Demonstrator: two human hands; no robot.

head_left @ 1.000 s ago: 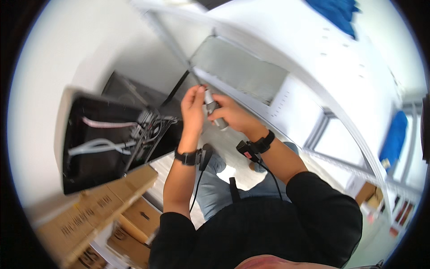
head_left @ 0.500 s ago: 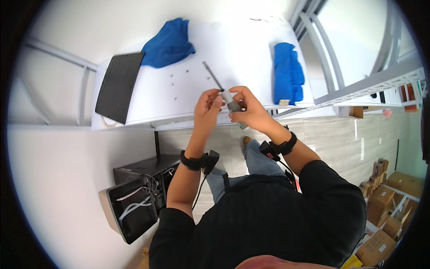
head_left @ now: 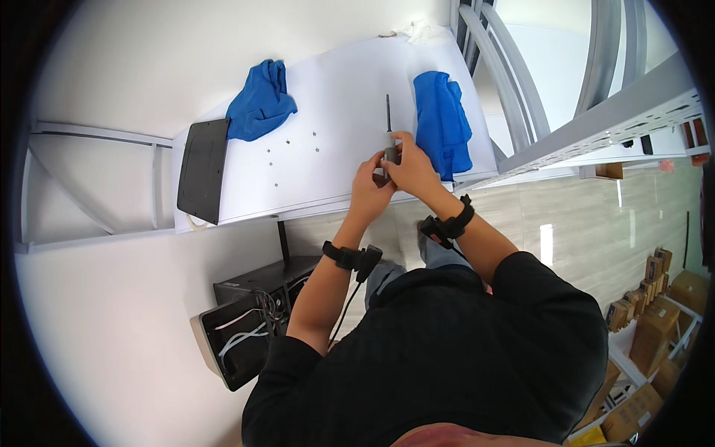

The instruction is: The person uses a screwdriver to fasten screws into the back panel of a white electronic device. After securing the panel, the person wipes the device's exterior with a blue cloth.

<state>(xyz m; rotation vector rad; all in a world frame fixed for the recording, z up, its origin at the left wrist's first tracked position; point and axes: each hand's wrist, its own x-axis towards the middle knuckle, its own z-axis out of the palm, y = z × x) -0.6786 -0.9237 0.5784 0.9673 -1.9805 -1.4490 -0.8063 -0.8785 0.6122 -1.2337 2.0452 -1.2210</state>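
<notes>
A screwdriver [head_left: 389, 154] with a grey handle and a thin dark shaft is held over the white table, its shaft pointing toward the far side. My right hand [head_left: 411, 165] is closed round the handle. The fingers of my left hand [head_left: 372, 181] press on the near end of the same handle. Several small screws [head_left: 288, 141] lie scattered on the tabletop to the left of my hands. Just right of my right hand lies a folded blue cloth [head_left: 443, 123].
At the table's left end are a black flat panel [head_left: 201, 171] and a crumpled blue cloth [head_left: 261, 104]. Below the table stands an opened black machine [head_left: 246, 328] with exposed cables. Grey metal framing [head_left: 596, 138] rises on the right; cardboard boxes [head_left: 655, 339] stand at lower right.
The screwdriver has swung from leaning left to pointing nearly straight away from me. Both hands have shifted toward the right-hand blue cloth and sit closer together on the handle. My view has shifted too.
</notes>
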